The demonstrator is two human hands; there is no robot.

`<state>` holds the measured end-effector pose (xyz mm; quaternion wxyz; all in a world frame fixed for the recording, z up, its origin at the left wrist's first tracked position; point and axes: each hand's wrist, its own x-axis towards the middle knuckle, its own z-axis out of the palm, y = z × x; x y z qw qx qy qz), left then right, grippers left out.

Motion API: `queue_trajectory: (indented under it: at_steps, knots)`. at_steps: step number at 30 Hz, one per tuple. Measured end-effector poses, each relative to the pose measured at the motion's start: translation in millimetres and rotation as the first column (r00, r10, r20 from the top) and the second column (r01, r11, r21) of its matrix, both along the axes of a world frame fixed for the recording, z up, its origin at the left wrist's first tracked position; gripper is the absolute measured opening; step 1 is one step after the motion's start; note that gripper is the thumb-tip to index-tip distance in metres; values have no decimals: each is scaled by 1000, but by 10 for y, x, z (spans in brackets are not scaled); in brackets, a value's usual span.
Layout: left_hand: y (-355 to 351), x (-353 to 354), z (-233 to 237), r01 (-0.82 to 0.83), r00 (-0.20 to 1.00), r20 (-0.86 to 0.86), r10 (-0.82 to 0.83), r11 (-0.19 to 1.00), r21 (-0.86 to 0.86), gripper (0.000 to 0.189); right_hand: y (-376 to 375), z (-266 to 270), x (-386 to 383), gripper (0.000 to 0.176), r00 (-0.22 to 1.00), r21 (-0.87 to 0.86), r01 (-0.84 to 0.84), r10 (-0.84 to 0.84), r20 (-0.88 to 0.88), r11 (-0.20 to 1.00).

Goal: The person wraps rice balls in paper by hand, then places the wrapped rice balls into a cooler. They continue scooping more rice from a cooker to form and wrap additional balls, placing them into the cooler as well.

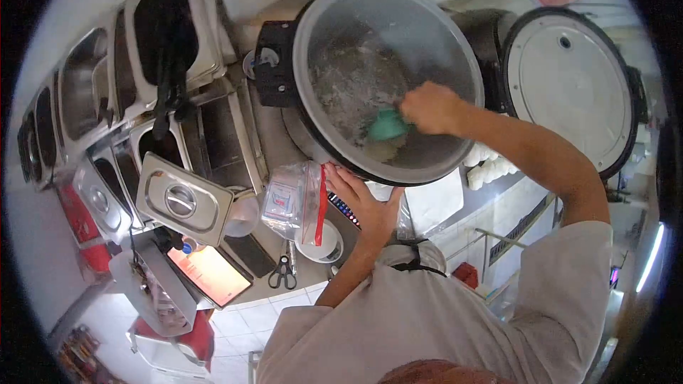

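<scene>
My right hand [430, 108] reaches inside a large round cooker pot [356, 50] with a grey rim and black side handle. Its fingers are closed on a green scoop-like tool [388, 124], low against the pot's wet-looking inner surface, where pale residue shows. Against the near outside wall of the cooker rests my left hand [366, 208], fingers stretched and thumb apart, holding nothing. Beside its fingertips lies a clear plastic bag [292, 203] with a red edge. Part of a dark remote control [344, 209] shows next to that hand.
At the right the cooker's round lid [573, 89] stands open. Steel food containers [167, 28] line the left, with a steel lid [183, 199] over some of them. Scissors [283, 274], a lit tablet [208, 274] and a white round container [320, 243] occupy the counter's near edge.
</scene>
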<state>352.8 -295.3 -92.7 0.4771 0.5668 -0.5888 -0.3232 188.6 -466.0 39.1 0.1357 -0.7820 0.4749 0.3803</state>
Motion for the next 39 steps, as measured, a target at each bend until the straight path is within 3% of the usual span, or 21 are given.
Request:
queue_trajectory:
  at_steps: [3,8,12,13,16,19,23,27,30,31,34,36,37,39]
  knots:
    - [11,-44,3,12,1000,-21,-10,995,96,132,245,-89,-37,19,968,-63,-37,51,247,997]
    - [31,-35,29,31,999,15,-34,985,172,138,94,156,-42,24,957,159,134,-169,236,978]
    - [77,-25,105,23,998,44,-35,969,245,135,-281,95,-179,26,906,386,237,-347,244,892]
    - [75,-23,126,19,999,44,-32,963,268,134,-265,4,-155,25,942,224,193,-244,229,955]
    - [60,-35,164,1,999,47,-13,972,233,131,114,-188,89,25,945,31,151,-153,290,988]
    - [45,-68,108,-104,984,166,66,967,233,131,181,123,114,26,932,77,171,-186,310,982]
    - [88,-21,37,-56,994,106,38,983,177,129,202,208,-188,27,875,113,194,-223,429,975]
    - [65,-4,233,-24,990,142,0,986,168,129,117,316,-536,18,684,471,418,-610,399,777]
    - [70,21,349,-7,1000,-17,8,999,49,123,236,570,-604,21,554,453,514,-685,474,729]
    - [119,41,367,-23,1000,1,23,999,40,119,284,593,-626,25,484,490,492,-693,534,720]
    - [401,131,352,-47,997,62,47,999,0,104,639,737,-635,29,47,658,573,-822,568,488]
    - [679,129,320,-26,995,95,27,999,-19,93,1043,733,-720,32,-263,822,398,-808,528,408]
    - [801,75,384,-34,992,116,42,997,-72,75,1297,627,-791,32,-403,875,296,-780,479,384]
    - [1050,68,26,200,972,115,-203,979,38,73,1845,362,-1004,30,-604,931,57,-730,320,361]
